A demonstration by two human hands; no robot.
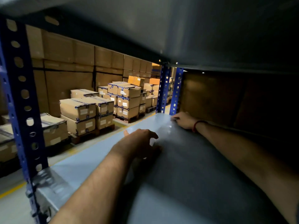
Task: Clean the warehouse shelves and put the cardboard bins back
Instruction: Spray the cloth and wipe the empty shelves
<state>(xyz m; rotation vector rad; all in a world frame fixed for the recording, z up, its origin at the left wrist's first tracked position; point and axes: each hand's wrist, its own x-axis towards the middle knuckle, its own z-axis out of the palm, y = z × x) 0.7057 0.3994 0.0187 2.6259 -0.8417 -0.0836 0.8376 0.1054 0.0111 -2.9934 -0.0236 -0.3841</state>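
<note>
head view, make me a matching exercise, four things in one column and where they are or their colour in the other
1 left hand
2 right hand
3 upright post
4 taped cartons

a blue with punched holes
b stacked on pallets
c far end of the shelf
d middle of the shelf

Pairs: 1-d, 2-c, 3-a, 4-b

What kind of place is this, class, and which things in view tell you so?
Most likely a warehouse: taped cardboard cartons stacked on wooden pallets, and a grey metal shelf on blue slotted uprights.
</note>
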